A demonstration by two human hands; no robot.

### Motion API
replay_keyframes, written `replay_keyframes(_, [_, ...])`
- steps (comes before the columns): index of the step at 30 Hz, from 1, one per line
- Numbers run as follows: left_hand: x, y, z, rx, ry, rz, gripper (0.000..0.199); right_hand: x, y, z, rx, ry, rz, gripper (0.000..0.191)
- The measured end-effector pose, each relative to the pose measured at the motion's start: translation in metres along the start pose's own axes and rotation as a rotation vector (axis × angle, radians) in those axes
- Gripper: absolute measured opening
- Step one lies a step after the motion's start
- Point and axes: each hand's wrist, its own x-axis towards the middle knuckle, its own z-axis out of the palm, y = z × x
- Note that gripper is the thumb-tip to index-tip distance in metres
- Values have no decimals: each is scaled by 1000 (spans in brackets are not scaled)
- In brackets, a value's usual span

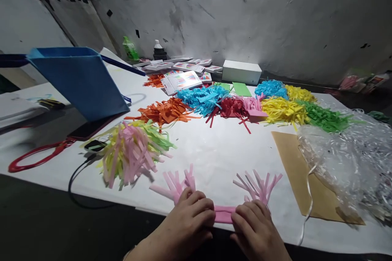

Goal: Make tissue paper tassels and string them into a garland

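A folded strip of pink tissue paper (224,214) with fringed ends lies at the front edge of the table. My left hand (196,216) is closed on its left part, and a spray of cut pink strands sticks out beyond the fingers. My right hand (255,224) grips the right part in the same way, its fringe fanning up and away. Between the two hands the middle band is flat and uncut. Left of my left hand rests a loose pile of pink, yellow and pale green tissue tassels (134,151).
Behind are tassel bunches in orange (165,112), blue (203,100), red (232,108), yellow (284,110) and green (324,116). Flat boxes (183,81) and a white box (241,72) stand farther back. A blue holder (79,81) is at left, clear plastic (352,159) and brown paper (294,171) at right.
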Motion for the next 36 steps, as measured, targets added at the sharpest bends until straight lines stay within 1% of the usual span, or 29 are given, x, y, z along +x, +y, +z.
replay_keyframes(1, [-3,1,3,-11,32,20,2,-4,-1,1,5,20,-8,13])
replay_keyframes(3, [-8,2,8,-42,119,34,17,-10,-3,2,35,30,24,15])
replay_keyframes(5, [-11,3,12,-92,152,-3,20,-15,-5,3,71,1,74,12])
replay_keyframes(7, [-11,4,11,-122,131,-67,17,-18,-7,2,99,-24,143,11])
replay_keyframes(10, [-8,10,5,-105,95,-154,17,-20,-12,5,80,5,263,16])
replay_keyframes(13, [-2,16,2,-4,95,-235,19,-18,-16,14,-49,40,369,22])
replay_keyframes(16, [4,18,3,112,79,-289,16,-13,-16,21,-157,13,435,23])
replay_keyframes(18, [6,17,5,138,84,-287,15,-10,-15,21,-155,19,424,19])
replay_keyframes(19, [6,16,6,127,89,-256,17,-8,-14,19,-129,34,382,17])
replay_keyframes(21, [4,13,7,79,102,-137,21,-6,-12,14,-58,66,238,21])
replay_keyframes(23, [1,10,7,39,105,-10,22,-5,-10,8,-6,39,106,25])
replay_keyframes(24, [-1,8,7,33,111,35,19,-6,-10,6,1,17,66,24])
replay_keyframes(26, [-6,6,8,32,135,83,16,-9,-9,2,-14,12,27,20])
replay_keyframes(28, [-10,4,11,-3,184,97,17,-14,-9,1,-13,47,-2,17])
replay_keyframes(30, [-12,4,14,-61,230,64,21,-19,-9,1,17,61,4,17])
replay_keyframes(32, [-13,4,17,-100,242,7,20,-24,-10,2,50,31,51,16])
replay_keyframes(34, [-12,7,16,-121,217,-46,16,-27,-12,4,56,-6,125,16])
replay_keyframes(36, [-9,12,13,-150,174,-103,15,-27,-15,7,26,-8,222,18])
